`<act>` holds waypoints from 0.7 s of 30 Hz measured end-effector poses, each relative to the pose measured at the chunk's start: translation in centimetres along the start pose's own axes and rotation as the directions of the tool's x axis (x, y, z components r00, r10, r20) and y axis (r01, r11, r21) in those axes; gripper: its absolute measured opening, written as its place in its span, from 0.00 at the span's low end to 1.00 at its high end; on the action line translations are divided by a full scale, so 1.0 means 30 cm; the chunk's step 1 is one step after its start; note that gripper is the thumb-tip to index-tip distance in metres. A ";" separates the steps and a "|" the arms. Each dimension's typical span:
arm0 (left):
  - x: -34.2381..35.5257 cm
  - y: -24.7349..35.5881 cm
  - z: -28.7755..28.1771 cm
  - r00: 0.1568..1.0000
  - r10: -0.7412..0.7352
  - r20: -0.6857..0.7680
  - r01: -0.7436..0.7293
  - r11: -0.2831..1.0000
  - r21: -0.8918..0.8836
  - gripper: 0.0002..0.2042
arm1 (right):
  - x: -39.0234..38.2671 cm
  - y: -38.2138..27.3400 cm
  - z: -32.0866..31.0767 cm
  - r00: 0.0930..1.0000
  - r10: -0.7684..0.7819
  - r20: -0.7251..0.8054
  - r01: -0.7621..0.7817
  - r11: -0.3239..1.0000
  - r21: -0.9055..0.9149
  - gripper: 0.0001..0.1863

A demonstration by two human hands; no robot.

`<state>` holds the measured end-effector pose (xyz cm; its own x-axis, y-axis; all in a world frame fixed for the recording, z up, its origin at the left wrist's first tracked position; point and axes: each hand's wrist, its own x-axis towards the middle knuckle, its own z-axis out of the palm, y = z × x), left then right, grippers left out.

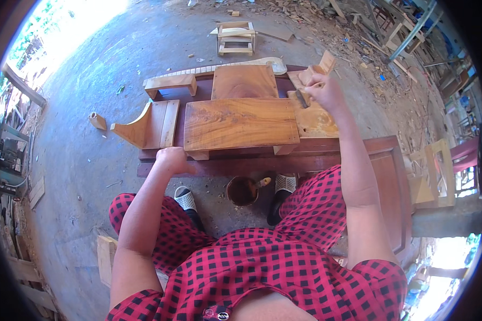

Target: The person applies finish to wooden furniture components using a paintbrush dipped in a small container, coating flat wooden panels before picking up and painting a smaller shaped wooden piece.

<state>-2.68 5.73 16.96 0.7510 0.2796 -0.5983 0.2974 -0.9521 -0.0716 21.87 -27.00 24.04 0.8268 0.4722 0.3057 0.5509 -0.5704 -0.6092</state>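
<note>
My right hand (328, 95) is closed round a paintbrush (302, 99), its dark bristles pointing down over a pale, partly stained wooden piece (317, 122). At the table's near edge, my left hand (171, 159) is curled closed beside the front leg of a small stool; whatever its fingers grip is hidden. This stool has a glossy orange-brown top (241, 123) and lies between my hands. Just behind it stands a second stained stool (245, 81). Left of it sits a wooden piece with a curved side (144, 125).
A low reddish-brown table (219, 167) carries the pieces. Between my feet stands a pot of brown liquid (242, 191), a brush handle (263, 182) at its rim. A small wooden frame (235, 38) is on the floor beyond. Wood scraps (353, 69) cover the ground at far right.
</note>
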 end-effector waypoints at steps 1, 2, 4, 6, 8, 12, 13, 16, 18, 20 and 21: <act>-0.008 0.009 -0.008 1.000 0.026 0.007 -0.026 1.000 0.004 0.30 | -0.011 -0.015 0.027 0.987 -0.158 -0.007 0.157 0.984 -0.087 0.04; -0.015 0.020 -0.014 0.999 0.046 0.019 -0.046 0.999 0.014 0.30 | -0.023 -0.035 0.054 0.987 -0.160 0.034 0.163 0.980 -0.112 0.04; -0.027 0.026 -0.019 0.995 0.099 0.019 -0.099 0.995 0.019 0.28 | -0.059 -0.087 0.102 0.980 -0.156 0.125 0.171 0.977 -0.123 0.05; -0.043 0.023 -0.027 0.987 0.160 0.003 -0.160 0.987 0.021 0.27 | -0.099 -0.152 0.129 0.943 -0.248 0.221 0.294 0.933 -0.210 0.07; -0.065 0.013 -0.036 0.981 0.193 -0.035 -0.193 0.981 -0.009 0.26 | -0.164 -0.230 0.157 0.909 -0.284 0.304 0.359 0.905 -0.228 0.06; -0.095 0.010 -0.064 0.983 0.186 0.004 -0.186 0.982 -0.005 0.26 | -0.279 -0.381 0.188 0.809 -0.370 0.458 0.430 0.902 -0.031 0.06; -0.101 0.014 -0.067 0.979 0.202 0.005 -0.202 0.979 -0.014 0.26 | -0.286 -0.403 0.186 0.781 -0.398 0.482 0.437 0.899 0.036 0.06; -0.115 0.024 -0.069 0.968 0.249 0.001 -0.249 0.968 -0.015 0.26 | -0.263 -0.431 0.181 0.792 -0.357 0.495 0.206 0.920 0.334 0.07; -0.125 0.030 -0.062 0.956 0.294 -0.025 -0.294 0.956 -0.006 0.26 | -0.202 -0.407 0.171 0.876 -0.319 0.362 0.224 0.934 0.279 0.07; -0.137 0.035 -0.051 0.937 0.347 -0.048 -0.348 0.937 -0.019 0.26 | -0.129 -0.371 0.181 0.936 -0.305 0.175 0.266 0.940 0.211 0.07; -0.143 0.039 -0.045 0.928 0.369 -0.056 -0.370 0.929 -0.016 0.26 | -0.105 -0.350 0.186 0.942 -0.301 0.148 0.294 0.953 0.065 0.07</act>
<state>-4.76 3.58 20.51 0.8392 -0.0846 -0.5372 0.0077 -0.9859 0.1673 12.86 -18.75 25.39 0.5964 0.7160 0.3629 0.7612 -0.3610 -0.5387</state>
